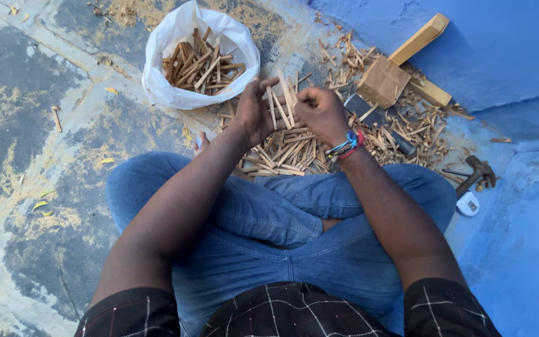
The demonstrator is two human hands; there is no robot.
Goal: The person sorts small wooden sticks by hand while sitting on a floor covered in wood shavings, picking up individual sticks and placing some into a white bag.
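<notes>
At frame centre, your left hand [254, 112] and right hand [320, 112] both grip thin wooden sticks [282, 100], fingers curled closed; white bag [157, 81] upper left.

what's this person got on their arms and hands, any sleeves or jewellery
Both forearms are bare, with no gloves on the left hand or right hand. Short dark plaid sleeves with thin pale lines end near the upper arms. The right wrist carries stacked wristbands in blue, red and pale threads. No rings or watch visible.

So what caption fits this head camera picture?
Seated cross-legged, left hand and right hand hold wooden sticks above a stick pile.
</notes>
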